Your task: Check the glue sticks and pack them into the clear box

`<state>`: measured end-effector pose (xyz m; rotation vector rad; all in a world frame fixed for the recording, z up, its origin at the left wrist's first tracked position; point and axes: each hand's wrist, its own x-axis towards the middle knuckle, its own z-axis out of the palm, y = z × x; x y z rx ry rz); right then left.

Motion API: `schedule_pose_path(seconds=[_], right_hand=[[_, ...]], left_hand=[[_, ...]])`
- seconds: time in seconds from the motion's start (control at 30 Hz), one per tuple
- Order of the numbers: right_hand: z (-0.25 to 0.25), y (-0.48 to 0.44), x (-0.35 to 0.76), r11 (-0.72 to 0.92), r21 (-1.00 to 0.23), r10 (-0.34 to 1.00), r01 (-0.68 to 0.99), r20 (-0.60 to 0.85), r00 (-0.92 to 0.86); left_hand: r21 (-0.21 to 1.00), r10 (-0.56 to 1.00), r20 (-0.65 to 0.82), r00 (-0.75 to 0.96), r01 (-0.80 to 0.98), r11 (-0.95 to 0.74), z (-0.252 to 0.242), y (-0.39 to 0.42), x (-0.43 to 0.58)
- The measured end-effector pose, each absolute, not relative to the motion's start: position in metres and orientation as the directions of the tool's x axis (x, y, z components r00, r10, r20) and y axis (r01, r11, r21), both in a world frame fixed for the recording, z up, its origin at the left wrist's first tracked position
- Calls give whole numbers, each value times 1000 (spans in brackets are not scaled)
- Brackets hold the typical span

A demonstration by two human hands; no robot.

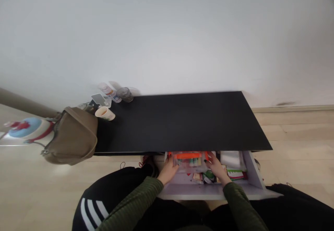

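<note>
A clear plastic box (186, 168) with orange trim is held between my two hands over the pulled-out drawer (180, 189). My left hand (169, 170) grips its left end, and my right hand (217, 167) grips its right end. Through the box's wall several small coloured items show, too blurred to name. Below and to the right of the box lie a dark green packet (208, 177), a red-and-green packet (236, 174) and a whitish translucent container (231, 159), all inside the drawer.
Above the drawer is a black cabinet top (182, 123) against a white wall. On its left stand a brown bag (75, 137), a paper cup (105, 113), a dark glass (125, 94) and a white bottle (109, 91). My legs flank the open drawer.
</note>
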<state>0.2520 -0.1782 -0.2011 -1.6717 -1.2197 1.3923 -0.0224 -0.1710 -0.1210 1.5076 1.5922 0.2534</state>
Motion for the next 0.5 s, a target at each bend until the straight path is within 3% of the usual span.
schedule_pose_path(seconds=[0.1, 0.17, 0.23, 0.3, 0.37, 0.5], right_hand=[[-185, -185, 248, -342, -869, 937, 358, -342, 66], [-168, -194, 245, -307, -833, 950, 460, -294, 102], [-147, -205, 243, -262, -798, 961, 543, -266, 73], [-125, -217, 240, -216, -768, 954, 603, -297, -37], [-106, -230, 235, -229, -728, 896, 647, -417, -152], [-86, -249, 225, -178, -538, 767, 824, -601, -227]], left_hand=[[687, 902, -383, 200, 715, 134, -104, -184, -11], [758, 829, -450, 333, 633, 157, -93, -195, -1], [752, 558, -647, 519, 556, 355, -87, -206, 9], [648, 223, -742, 633, 590, 482, -85, -214, 16], [625, 126, -767, 629, 689, 366, -81, -219, 18], [621, 337, -711, 617, 776, -111, -66, -218, 18]])
